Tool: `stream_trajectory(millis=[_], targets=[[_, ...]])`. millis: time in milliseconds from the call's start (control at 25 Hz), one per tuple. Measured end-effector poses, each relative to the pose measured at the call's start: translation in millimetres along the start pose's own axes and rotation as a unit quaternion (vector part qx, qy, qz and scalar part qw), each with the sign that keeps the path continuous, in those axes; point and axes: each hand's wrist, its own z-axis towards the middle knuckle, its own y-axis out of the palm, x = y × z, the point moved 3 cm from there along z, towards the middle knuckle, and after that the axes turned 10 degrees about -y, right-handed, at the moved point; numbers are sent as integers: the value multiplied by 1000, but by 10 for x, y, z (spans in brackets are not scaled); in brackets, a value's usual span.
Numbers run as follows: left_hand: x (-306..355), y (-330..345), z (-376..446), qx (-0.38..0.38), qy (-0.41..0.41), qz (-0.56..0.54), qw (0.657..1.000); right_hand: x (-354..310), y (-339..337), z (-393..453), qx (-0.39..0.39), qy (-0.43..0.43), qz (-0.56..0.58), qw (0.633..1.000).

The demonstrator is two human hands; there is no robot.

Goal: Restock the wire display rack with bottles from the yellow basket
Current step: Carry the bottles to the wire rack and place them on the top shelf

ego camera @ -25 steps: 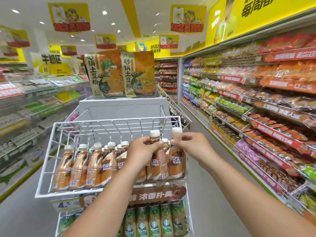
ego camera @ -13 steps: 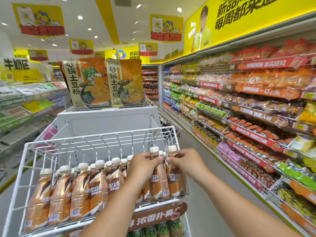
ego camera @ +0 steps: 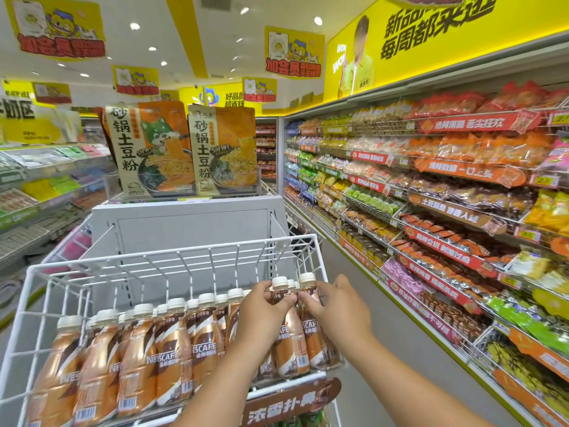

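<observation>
The white wire display rack (ego camera: 172, 257) stands in front of me with a row of brown Nescafe coffee bottles (ego camera: 172, 349) along its front. At the row's right end my left hand (ego camera: 261, 312) grips the neck of one white-capped bottle (ego camera: 289, 343). Right beside it, my right hand (ego camera: 341, 309) pinches the neck of the rightmost bottle (ego camera: 312, 337). Both bottles stand upright on the rack. No yellow basket is in view.
A brown sign (ego camera: 289, 405) hangs under the rack's front edge. Behind the rack a grey panel (ego camera: 191, 223) carries two noodle packs (ego camera: 181, 149). Snack shelves (ego camera: 446, 217) line the right side of the aisle, and more shelves (ego camera: 40, 186) stand at the left.
The view has tipped up and to the right. Both hands have stayed on the two rightmost bottles, their fingers sliding lower from the caps to the necks.
</observation>
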Motion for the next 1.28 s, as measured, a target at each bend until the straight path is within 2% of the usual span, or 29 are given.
stream_trajectory(millis=[240, 360, 520, 680, 800, 960, 1280], targets=[[-3, -66, -25, -15, 47, 26, 998, 5, -32, -74, -3, -6, 31, 999], [-14, -126, -15, 5, 120, 88, 989, 0, -85, -187, 6, -14, 34, 999], [-105, -170, -49, 32, 266, 248, 931, -39, -165, -488, -1, -40, -30, 999], [-275, -161, -174, 21, 368, 332, 868, -67, -206, -824, -60, -31, -101, 993], [-412, -158, -348, 16, 392, 346, 853, -16, -233, -1113, -83, -25, -151, 985], [-444, -40, -779, 1, 402, 356, 844, 98, -411, -1589, -65, -3, -160, 985], [-242, 929, -2300, -35, 437, 368, 820, 1052, -1300, -3130, -27, 87, -152, 984]])
